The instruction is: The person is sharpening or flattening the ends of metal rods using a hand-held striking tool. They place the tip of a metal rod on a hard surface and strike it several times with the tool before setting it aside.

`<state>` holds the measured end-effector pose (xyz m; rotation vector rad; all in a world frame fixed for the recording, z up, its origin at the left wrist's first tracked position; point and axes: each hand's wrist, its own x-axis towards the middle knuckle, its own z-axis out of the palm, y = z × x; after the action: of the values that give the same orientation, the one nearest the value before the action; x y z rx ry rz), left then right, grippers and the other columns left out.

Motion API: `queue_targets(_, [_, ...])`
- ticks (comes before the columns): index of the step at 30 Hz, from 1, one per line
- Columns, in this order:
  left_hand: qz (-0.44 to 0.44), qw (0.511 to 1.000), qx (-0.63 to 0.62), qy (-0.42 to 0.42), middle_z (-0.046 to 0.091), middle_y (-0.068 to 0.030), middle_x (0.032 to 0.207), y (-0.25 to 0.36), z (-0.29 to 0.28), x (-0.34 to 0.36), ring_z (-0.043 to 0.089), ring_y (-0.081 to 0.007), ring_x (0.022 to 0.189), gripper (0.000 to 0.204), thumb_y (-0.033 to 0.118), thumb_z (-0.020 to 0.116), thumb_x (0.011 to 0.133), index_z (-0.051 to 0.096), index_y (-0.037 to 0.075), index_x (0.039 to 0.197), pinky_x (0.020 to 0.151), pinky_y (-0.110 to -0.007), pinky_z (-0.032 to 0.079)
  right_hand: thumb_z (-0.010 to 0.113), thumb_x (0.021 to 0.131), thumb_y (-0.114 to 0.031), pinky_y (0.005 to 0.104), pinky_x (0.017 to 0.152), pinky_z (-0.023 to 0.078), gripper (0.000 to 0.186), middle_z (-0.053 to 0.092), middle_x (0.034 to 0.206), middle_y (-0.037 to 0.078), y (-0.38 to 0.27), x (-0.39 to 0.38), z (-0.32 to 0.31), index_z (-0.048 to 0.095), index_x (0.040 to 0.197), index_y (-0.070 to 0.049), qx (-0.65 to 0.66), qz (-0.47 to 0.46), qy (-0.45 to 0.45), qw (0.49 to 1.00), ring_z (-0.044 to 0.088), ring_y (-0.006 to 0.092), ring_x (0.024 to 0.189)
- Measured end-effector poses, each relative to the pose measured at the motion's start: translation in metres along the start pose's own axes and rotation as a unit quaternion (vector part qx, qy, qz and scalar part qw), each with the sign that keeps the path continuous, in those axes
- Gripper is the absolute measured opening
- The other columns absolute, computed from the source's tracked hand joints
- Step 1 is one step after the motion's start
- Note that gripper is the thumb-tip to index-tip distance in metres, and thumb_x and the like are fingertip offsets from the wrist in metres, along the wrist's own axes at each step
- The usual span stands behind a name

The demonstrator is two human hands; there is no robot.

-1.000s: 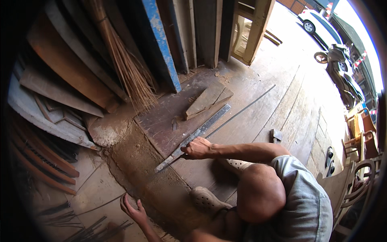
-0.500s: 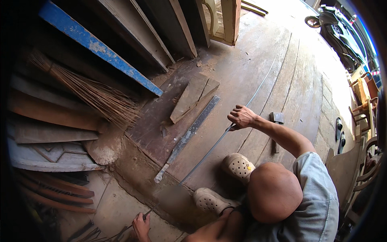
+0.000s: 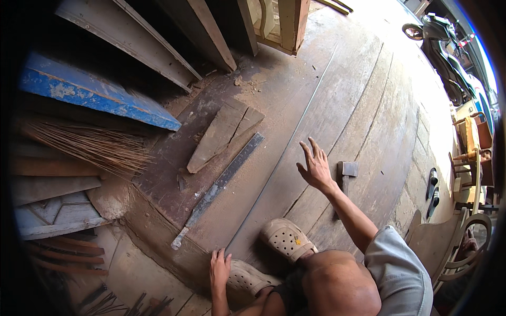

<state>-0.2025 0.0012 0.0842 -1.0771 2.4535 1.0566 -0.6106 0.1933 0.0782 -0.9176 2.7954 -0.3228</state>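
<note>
A long, thin grey rod (image 3: 287, 144) lies slantwise across the wooden boards. Its near end meets my left hand (image 3: 220, 269), which is low over the step's edge beside my shoe, with the thumb and a finger on either side of the rod. My right hand (image 3: 318, 169) is open with its fingers spread, holding nothing, above the boards to the right of the rod. Close to that wrist rests a hammer (image 3: 348, 169) with a blocky head, its handle partly behind my forearm. Left of the rod lies a flat, dark metal bar (image 3: 224, 184).
A cracked wooden block (image 3: 221, 134) lies beyond the bar. A stick broom (image 3: 87, 145), a blue-painted board (image 3: 100, 97) and other boards stand at the left. My beige clogs (image 3: 287, 239) are on the boards. Sandals (image 3: 433, 192), chairs and a motorbike (image 3: 443, 58) are at the right.
My right hand has let go of the rod and spread its fingers. The rod has come down onto the boards, and my left hand has moved up and right to the step's edge.
</note>
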Motion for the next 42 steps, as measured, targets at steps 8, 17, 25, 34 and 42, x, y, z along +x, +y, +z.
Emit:
queue_targets(8, [-0.123,0.948,-0.083,0.280,0.054,-0.0251,0.125,-0.061,-0.050,-0.094,0.052,-0.0411,0.115,0.040,0.029,0.052,0.098,0.058,-0.003,0.120,0.098,-0.048,0.042,0.062,0.091,-0.029,0.0484,0.110,0.033,0.053,0.039,0.145,0.019,-0.080,-0.072,0.018,0.044,0.136,-0.007,0.138,-0.140,-0.066,0.978,0.040,0.0356,0.133])
queue_targets(17, [-0.279,0.957,0.077,0.016,0.062,-0.0296,0.100,-0.232,0.035,-0.158,0.057,-0.0473,0.095,0.043,0.038,0.058,0.093,0.061,-0.005,0.100,0.082,-0.052,0.045,0.048,0.097,-0.030,0.0578,0.116,0.021,0.046,0.049,0.137,0.011,-0.155,-0.036,0.099,0.048,0.139,-0.014,-0.127,-0.499,-0.156,0.843,0.044,0.0261,0.131])
queue_targets(25, [-0.071,0.995,-0.003,-0.075,0.063,-0.0286,0.090,-0.048,-0.029,-0.074,0.059,-0.0482,0.093,0.045,0.042,0.057,0.093,0.057,-0.002,0.102,0.078,-0.054,0.045,0.057,0.092,-0.042,0.0463,0.100,0.038,0.036,0.056,0.100,0.006,-0.144,-0.047,0.051,0.055,0.108,-0.010,-0.058,-0.541,-0.081,0.835,0.053,0.0203,0.104])
queue_targets(34, [0.241,0.962,-0.083,0.102,0.052,-0.0244,0.131,0.084,-0.038,0.008,0.051,-0.0409,0.118,0.066,0.049,0.053,0.094,0.044,0.003,0.139,0.100,-0.047,0.040,0.051,0.096,-0.046,0.0388,0.061,0.049,0.044,0.060,0.063,0.005,-0.100,-0.006,0.028,0.057,0.077,-0.007,-0.067,-0.492,-0.113,0.861,0.064,0.0232,0.067])
queue_targets(42, [-0.166,0.985,0.032,0.022,0.056,-0.0260,0.120,-0.111,0.007,-0.102,0.051,-0.0435,0.112,0.043,0.038,0.051,0.096,0.056,0.000,0.116,0.094,-0.051,0.040,0.056,0.083,-0.070,0.0403,0.063,0.051,0.065,0.059,0.061,0.008,0.007,0.079,0.026,0.055,0.074,-0.006,-0.145,-0.448,-0.130,0.873,0.063,0.0277,0.061])
